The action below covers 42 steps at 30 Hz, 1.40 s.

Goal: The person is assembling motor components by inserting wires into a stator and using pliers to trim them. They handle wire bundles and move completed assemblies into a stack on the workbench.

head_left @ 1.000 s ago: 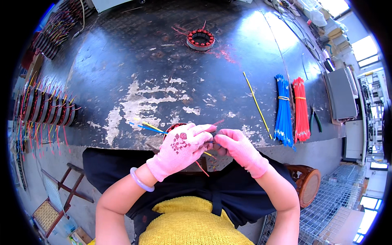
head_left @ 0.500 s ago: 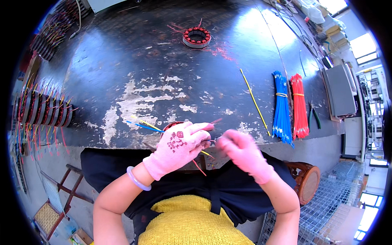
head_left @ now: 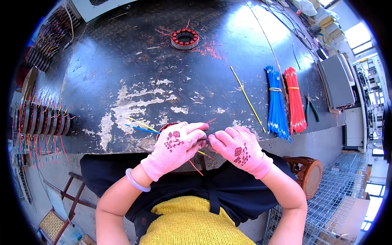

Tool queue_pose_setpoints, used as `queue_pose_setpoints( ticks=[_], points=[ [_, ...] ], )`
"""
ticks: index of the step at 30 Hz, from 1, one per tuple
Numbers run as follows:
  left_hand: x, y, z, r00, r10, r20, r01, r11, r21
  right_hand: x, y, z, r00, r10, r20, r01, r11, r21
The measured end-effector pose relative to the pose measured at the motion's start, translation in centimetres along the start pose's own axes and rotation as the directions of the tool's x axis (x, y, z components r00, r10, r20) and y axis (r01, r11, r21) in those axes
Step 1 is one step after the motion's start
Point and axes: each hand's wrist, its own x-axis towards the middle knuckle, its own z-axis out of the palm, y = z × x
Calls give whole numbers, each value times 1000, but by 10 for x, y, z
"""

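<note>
The dark desk (head_left: pixel 200 87) is showing pale, worn patches (head_left: pixel 120 111). Toward its far side a red-wound ring (head_left: pixel 184 46) is lying beside red wire scraps (head_left: pixel 213 51). On the right a single yellow wire (head_left: pixel 248 99), a banded blue bundle (head_left: pixel 274 102), a red bundle (head_left: pixel 296 102) and green-handled pliers (head_left: pixel 313 111) are resting. A ring row (head_left: pixel 45 119) is lining the left edge; behind it, probably more wired rings (head_left: pixel 45 45) are sitting.

Two gloved hands (head_left: pixel 173 147) (head_left: pixel 241 153) and one bracelet (head_left: pixel 136 180) are showing. Two wire bundles (head_left: pixel 276 107) (head_left: pixel 296 102), one pair of pliers (head_left: pixel 314 110) and one lone ring (head_left: pixel 185 46) are lying on one table (head_left: pixel 212 85).
</note>
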Motion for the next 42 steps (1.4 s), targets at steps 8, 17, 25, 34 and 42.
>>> queue_pose_setpoints(
  ticks=[8, 17, 25, 34, 42],
  points=[
    [-2, -2, 3, 1000, 16, -4, -16, 1000, -14, 3, -14, 11, 728, 523, 443, -533, 26, 846],
    [0, -1, 2, 1000, -3, -3, 3, 1000, -11, -19, -15, 38, 954, 256, -157, -223, 954, 201],
    [-3, -6, 4, 999, 33, -25, -33, 999, 14, -12, -21, 9, 741, 488, 462, -545, 34, 838],
    [-1, -2, 4, 1000, 17, -13, -17, 1000, 2, -4, 3, 10, 990, 140, -14, -124, 914, 387],
    [-3, -2, 3, 1000, -5, 0, 5, 1000, -29, -6, -20, 11, 776, 509, 373, -516, 172, 839]
  ],
)
